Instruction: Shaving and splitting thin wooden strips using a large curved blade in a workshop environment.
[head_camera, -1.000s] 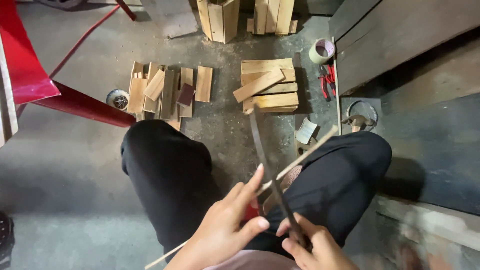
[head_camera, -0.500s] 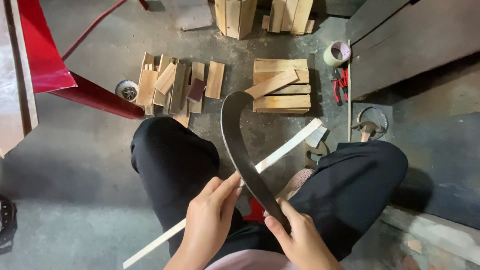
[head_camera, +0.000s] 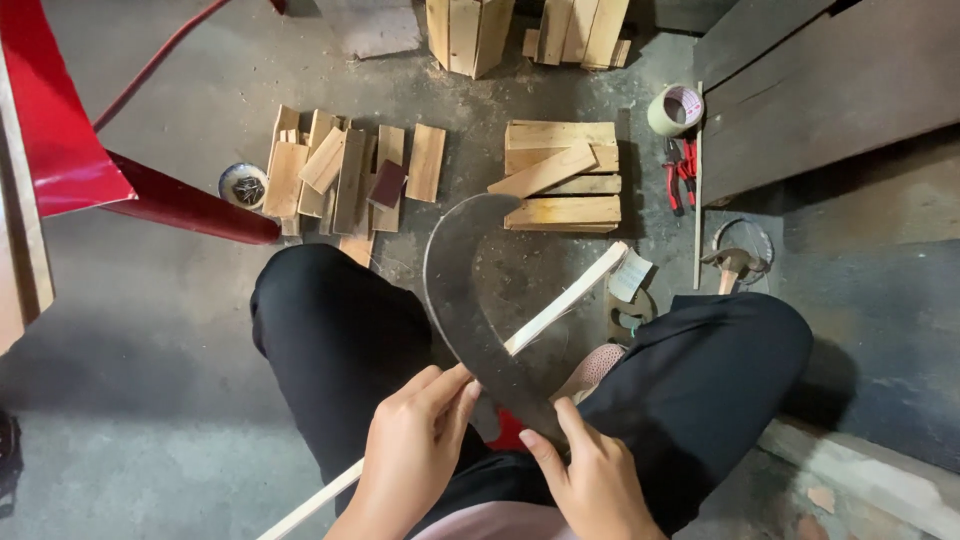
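Observation:
I sit with black-trousered knees apart above a concrete floor. My right hand (head_camera: 590, 480) grips the handle end of a curved dark sickle blade (head_camera: 458, 290), whose broad flat side faces me and arcs up to the left. My left hand (head_camera: 415, 455) holds a long thin pale wooden strip (head_camera: 570, 297) that runs diagonally from lower left to upper right, passing behind the blade. The blade crosses the strip near its upper half.
Short wooden planks (head_camera: 345, 175) lie in a pile at left, a stacked bundle (head_camera: 560, 175) at centre. A tape roll (head_camera: 675, 108), red pliers (head_camera: 680, 170), a hammer (head_camera: 730, 265), a small round tin (head_camera: 243, 185) and a red metal frame (head_camera: 120, 175) surround me.
The blade has turned from edge-on to flat side facing me and swung left. The strip's far end has risen higher between my knees.

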